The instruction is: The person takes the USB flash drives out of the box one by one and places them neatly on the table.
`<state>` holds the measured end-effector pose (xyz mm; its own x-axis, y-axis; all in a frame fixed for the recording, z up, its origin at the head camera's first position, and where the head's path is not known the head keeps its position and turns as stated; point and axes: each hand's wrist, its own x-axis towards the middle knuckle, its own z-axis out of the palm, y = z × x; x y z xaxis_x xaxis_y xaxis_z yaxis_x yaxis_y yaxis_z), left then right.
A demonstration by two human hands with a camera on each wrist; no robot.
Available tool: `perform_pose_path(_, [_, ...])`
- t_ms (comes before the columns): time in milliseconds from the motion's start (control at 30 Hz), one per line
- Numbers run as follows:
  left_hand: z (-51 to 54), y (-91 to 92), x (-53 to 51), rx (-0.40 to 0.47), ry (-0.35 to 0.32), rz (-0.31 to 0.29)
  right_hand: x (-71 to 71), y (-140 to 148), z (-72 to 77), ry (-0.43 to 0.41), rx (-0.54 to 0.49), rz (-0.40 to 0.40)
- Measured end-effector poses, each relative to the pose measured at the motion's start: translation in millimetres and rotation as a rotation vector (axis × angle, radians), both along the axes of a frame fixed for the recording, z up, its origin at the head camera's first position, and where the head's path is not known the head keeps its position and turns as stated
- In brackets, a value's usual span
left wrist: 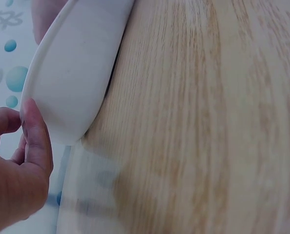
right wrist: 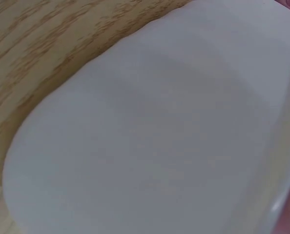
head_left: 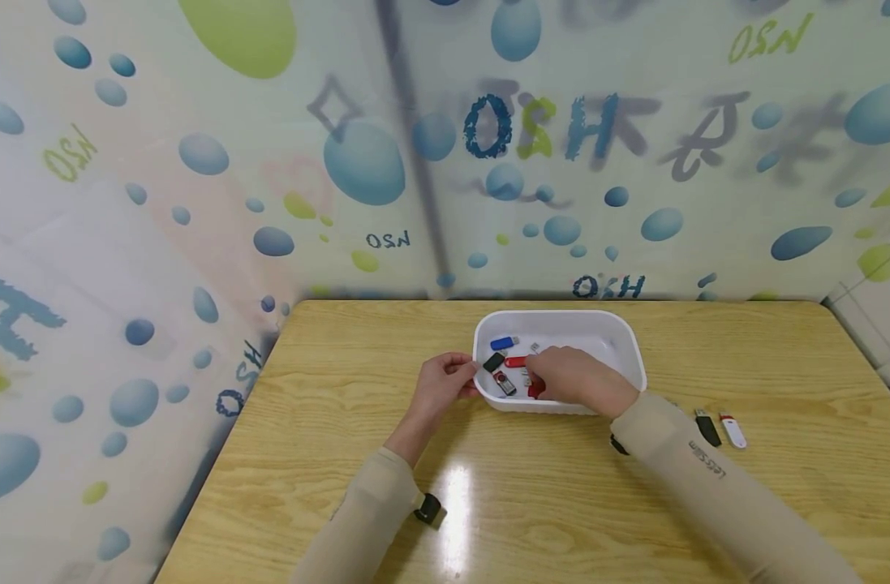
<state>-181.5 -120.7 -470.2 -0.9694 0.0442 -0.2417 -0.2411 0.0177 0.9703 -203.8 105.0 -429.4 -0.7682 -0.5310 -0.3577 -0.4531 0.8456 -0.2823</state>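
One wood-grain counter (head_left: pixel 532 487), white plastic tub (head_left: pixel 561 313) near its far edge. Left hand (head_left: pixel 443 379) pinches the tub's left rim; a tug could probably tip it. Right hand (head_left: pixel 574 375)'s inside, can't tell if gripping; USB sticks (head_left: pixel 494 362) bunched toward the left end might snag together.

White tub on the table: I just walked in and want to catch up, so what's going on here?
A person's left hand pinches the rim of the white tub while the right hand reaches inside, among USB sticks. Whether it grips one is unclear. A black stick and a white stick lie outside, on the table to the right.
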Motion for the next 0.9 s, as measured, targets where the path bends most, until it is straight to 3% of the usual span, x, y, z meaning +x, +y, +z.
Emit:
perform_pose_path(300, [1.0,-0.1,0.4,-0.013,-0.002,0.000,0.1,6.7,-1.9,0.018,-0.049,-0.003])
perform_pose_path(500, [-0.2,0.3,-0.6,-0.009,-0.005,0.000,1.2,14.8,-1.1,0.046,-0.026,0.012])
perform_pose_path(900, [0.8,0.1,0.2,-0.004,-0.007,0.007,-3.7,28.8,-3.1,0.100,-0.030,-0.036])
